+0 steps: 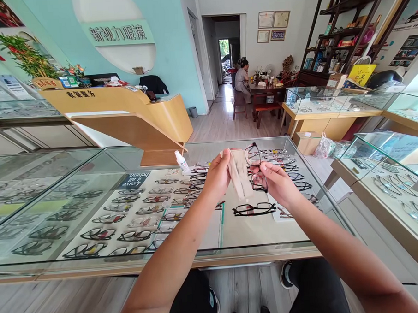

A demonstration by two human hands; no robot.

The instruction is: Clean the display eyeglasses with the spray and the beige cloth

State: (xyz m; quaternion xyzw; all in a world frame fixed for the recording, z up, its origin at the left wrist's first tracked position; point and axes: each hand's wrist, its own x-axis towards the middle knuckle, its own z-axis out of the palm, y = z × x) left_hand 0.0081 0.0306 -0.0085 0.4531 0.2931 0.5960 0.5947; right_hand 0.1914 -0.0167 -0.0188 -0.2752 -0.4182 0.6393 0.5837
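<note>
Holding glasses [255, 168] and cloth [239, 173] above the counter [254, 235].
Your right hand [278, 185] pinches the lower lens rim, fingers clamped; your left hand [215, 177] grips the cloth, just beside the glasses.

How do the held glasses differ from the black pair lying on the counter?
The held glasses stand on end, one lens above the other; the lying pair rests level on the counter. The right hand grips the held glasses; the lying pair is untouched. Both have dark frames.
</note>
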